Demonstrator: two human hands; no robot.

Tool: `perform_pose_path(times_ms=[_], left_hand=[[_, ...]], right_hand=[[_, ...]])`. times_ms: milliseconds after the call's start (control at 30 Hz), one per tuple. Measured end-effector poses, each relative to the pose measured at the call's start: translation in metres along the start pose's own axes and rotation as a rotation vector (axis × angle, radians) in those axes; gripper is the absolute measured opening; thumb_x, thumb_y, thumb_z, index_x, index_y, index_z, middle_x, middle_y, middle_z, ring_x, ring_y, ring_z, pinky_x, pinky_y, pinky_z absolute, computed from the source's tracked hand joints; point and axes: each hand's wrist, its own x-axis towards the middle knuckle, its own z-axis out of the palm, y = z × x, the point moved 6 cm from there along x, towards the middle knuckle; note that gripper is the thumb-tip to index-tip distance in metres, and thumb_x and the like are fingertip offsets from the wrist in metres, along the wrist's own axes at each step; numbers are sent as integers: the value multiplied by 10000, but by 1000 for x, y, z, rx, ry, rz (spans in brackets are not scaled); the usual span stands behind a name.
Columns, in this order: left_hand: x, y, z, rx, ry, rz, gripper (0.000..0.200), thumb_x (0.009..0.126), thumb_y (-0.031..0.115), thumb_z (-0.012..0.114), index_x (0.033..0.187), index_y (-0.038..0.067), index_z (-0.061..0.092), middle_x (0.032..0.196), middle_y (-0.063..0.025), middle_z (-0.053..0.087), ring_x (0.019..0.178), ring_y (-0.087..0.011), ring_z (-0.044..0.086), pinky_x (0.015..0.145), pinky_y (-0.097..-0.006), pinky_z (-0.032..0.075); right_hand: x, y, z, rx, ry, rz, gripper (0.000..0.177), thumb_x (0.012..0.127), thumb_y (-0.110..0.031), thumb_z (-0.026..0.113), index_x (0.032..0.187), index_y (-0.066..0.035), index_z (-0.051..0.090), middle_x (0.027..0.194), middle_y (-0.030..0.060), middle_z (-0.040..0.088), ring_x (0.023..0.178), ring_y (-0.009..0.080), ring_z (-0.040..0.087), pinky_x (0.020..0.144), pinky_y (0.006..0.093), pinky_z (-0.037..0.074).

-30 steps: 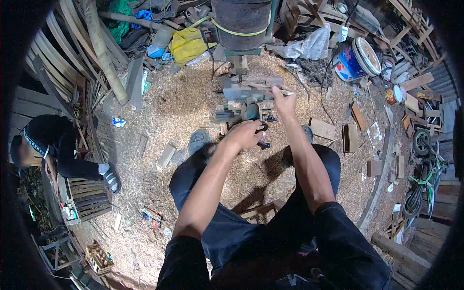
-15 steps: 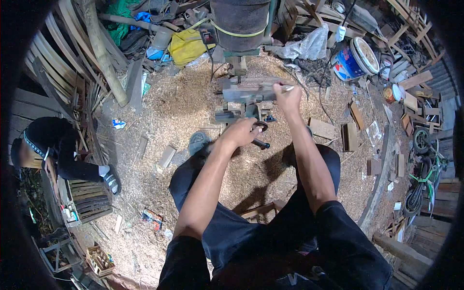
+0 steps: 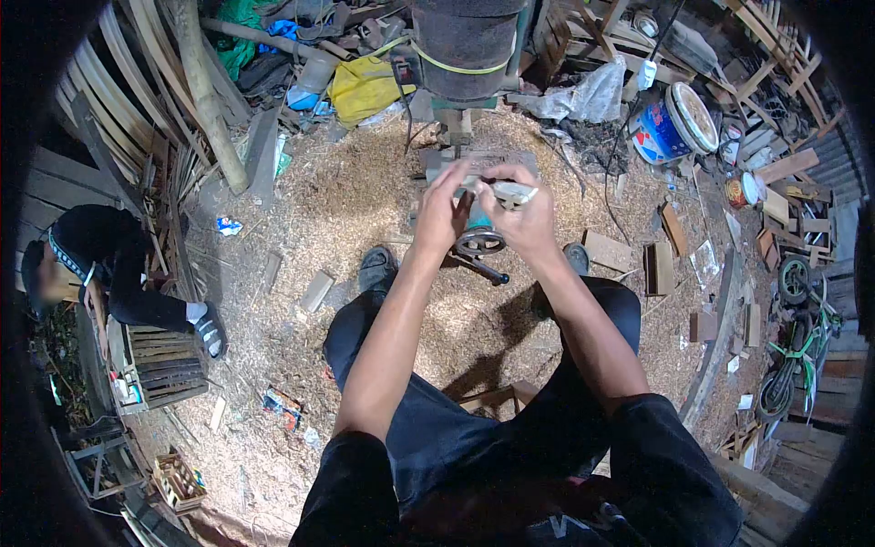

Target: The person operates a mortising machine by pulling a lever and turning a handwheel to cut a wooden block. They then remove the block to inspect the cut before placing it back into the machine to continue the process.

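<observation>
Both hands are close together over a small machine with a flat metal table [image 3: 524, 164]. My right hand [image 3: 529, 214] is closed around a short pale piece of wood [image 3: 517, 192], its end pointing right. To its left, my left hand [image 3: 442, 214] reaches up with its fingertips by the inner end of that piece. Those fingertips are smeared by motion, so I cannot tell if they grip it. Just below the hands is the machine's round handwheel [image 3: 480, 241], with a dark crank handle [image 3: 492, 273] under it.
Sawdust and shavings cover the floor [image 3: 337, 196]. A dark drum [image 3: 463, 55] stands behind the machine. Wood blocks [image 3: 658, 268] lie to the right, near a paint bucket [image 3: 670, 126] and a green bike [image 3: 797, 351]. Another person [image 3: 105, 264] sits bent over at the left.
My left hand has left the handwheel and moved up beside my right hand. My right hand has come inward and slightly down from the table's right end, with the pale piece in it.
</observation>
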Motion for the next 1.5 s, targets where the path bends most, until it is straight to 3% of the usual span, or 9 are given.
perform_pose_path(times_ms=[100,167,300,467,567,733,900,1233,1500], left_hand=[[-8,-27,20,-320,-164,-214,271,839,-19,581,1102,9,638,967,-134,679,854,-243,646,747,-356,507],[-8,-11,23,-159,-267,-103,199,876,10,565,1050,-1,661,889,-90,692,766,-168,629,674,-328,493],[-4,-13,22,-534,-185,-433,229,963,193,565,1118,48,649,917,-42,676,833,-103,593,700,-288,489],[7,16,-2,-559,-12,-256,308,980,240,541,1196,35,620,1049,-43,659,936,-104,580,852,-272,461],[11,26,-15,-444,-9,-134,329,963,195,566,1245,28,593,1129,-77,641,1025,-128,574,929,-286,436],[10,28,-23,-487,7,-146,313,941,131,594,1225,-2,595,1130,-86,640,1064,-149,566,942,-300,433],[9,27,-22,-428,27,-113,274,939,149,608,1166,-3,628,1055,-79,654,994,-132,584,879,-287,463],[8,-5,-28,-788,161,-495,364,968,323,561,1125,3,633,884,-41,649,756,-104,584,667,-265,494],[11,48,-32,-451,101,-26,340,915,118,628,1225,-14,586,962,-39,635,818,-114,589,770,-242,465]], right_hand=[[2,-5,6,5,-23,-170,348,800,-126,734,1104,-31,592,987,110,642,908,147,625,743,286,518],[4,-29,2,-144,16,-316,377,798,-120,733,1128,-26,577,1092,140,606,981,178,611,780,301,518],[10,-1,-7,-401,45,-373,345,849,-143,673,1162,-27,584,1143,162,570,1029,207,584,797,298,505],[6,55,2,98,-453,357,224,963,-110,544,1141,20,584,856,33,619,811,100,603,692,246,475],[16,58,-1,398,-387,207,284,945,-126,579,1184,27,576,888,62,642,799,94,569,669,244,468],[24,45,-3,859,-169,422,298,937,-160,599,1175,12,547,978,94,635,843,187,627,756,330,517],[29,67,-5,878,-71,428,253,944,-185,598,1100,14,581,994,101,638,833,181,637,732,309,532],[30,42,-15,785,-17,330,223,915,-146,638,1066,18,620,910,76,648,742,152,621,689,303,524],[25,46,-10,831,8,439,278,933,-130,599,1162,27,609,976,81,658,774,135,616,706,257,508]])
